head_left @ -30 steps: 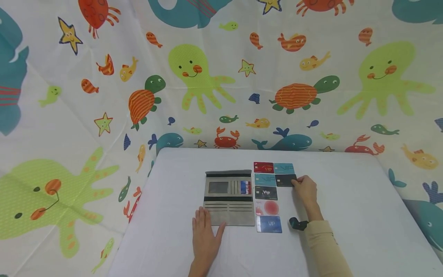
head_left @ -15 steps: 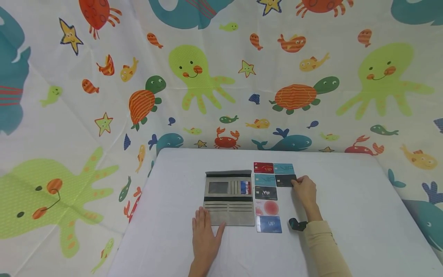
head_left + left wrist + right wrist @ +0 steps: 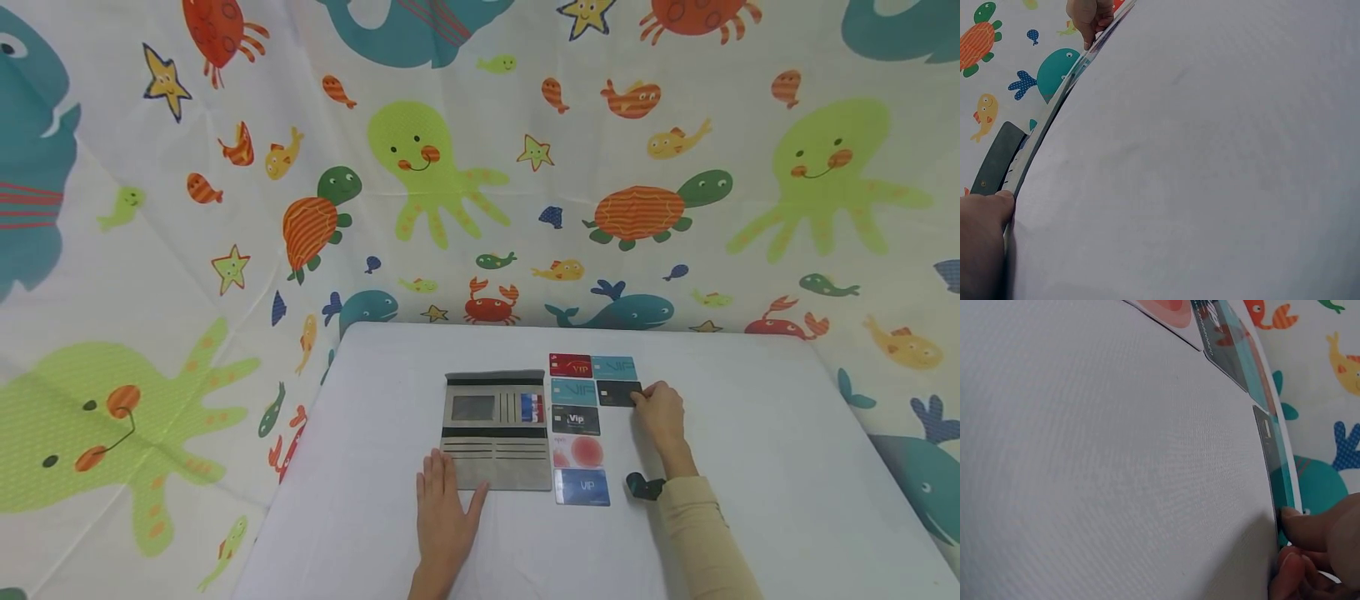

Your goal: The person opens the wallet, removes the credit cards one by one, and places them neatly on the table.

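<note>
An unfolded grey wallet lies on the white table, with a blue-and-red card in one of its upper slots. My left hand rests beside its lower left corner, fingers straight and fingertips on the edge. At the right end of a black card, my right hand pinches with thumb and curled fingers. The right wrist view shows the thumb on the edge of that black card. The card lies flat, just right of a teal VIP card and below another teal card.
A red VIP card tops the left column of cards. Lower down come a dark Vip card, a pink-and-white card and a blue VIP card. A sea-animal printed cloth hangs behind the table.
The head view has tilted slightly. Both hands, the wallet and the cards keep their places.
</note>
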Motion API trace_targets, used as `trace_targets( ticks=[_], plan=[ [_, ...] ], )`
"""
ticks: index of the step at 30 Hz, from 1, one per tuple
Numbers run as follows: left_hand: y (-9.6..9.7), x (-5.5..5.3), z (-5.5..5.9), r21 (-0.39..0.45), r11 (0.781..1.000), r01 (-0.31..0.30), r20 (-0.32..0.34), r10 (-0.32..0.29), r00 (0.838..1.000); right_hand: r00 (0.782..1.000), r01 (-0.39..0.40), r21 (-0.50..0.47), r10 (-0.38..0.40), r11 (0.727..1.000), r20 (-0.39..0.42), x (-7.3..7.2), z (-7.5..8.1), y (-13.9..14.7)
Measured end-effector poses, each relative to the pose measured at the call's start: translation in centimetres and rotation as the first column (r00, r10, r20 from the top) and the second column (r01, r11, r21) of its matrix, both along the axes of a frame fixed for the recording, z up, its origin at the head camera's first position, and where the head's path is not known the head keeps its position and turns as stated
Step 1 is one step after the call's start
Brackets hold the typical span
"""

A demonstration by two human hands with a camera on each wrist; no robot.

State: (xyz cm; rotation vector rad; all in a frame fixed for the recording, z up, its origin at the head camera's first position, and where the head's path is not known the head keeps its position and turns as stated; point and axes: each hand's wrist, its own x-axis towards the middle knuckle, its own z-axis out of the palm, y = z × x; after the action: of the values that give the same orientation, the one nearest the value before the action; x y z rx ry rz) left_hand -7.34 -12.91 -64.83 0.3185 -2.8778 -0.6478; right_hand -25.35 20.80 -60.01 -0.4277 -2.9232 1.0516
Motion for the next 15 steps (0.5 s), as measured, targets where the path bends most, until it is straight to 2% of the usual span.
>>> trace_targets(
  ticks=[4, 8, 15],
  plan=[
    [0.0, 0.0, -0.1, -0.003, 1.000, 0.001, 0.004, -0.001, 1.000, 1.000, -0.015, 0.017, 0.015, 1.000, 0.001, -0.1, -0.1, 0.0],
    [0.0, 0.0, 0.0, -0.001, 1.000, 0.002, 0.010, -0.002, 1.000, 1.000, 0.001, 0.007, -0.001, 1.000, -0.016, 0.0, -0.1, -0.2],
    [-0.1, -0.1, 0.0, -0.006, 1.000, 0.002, 0.032, -0.002, 0.999, 0.994, 0.004, -0.012, -0.006, 1.000, -0.109, 0.0, 0.4, -1.4]
  ],
)
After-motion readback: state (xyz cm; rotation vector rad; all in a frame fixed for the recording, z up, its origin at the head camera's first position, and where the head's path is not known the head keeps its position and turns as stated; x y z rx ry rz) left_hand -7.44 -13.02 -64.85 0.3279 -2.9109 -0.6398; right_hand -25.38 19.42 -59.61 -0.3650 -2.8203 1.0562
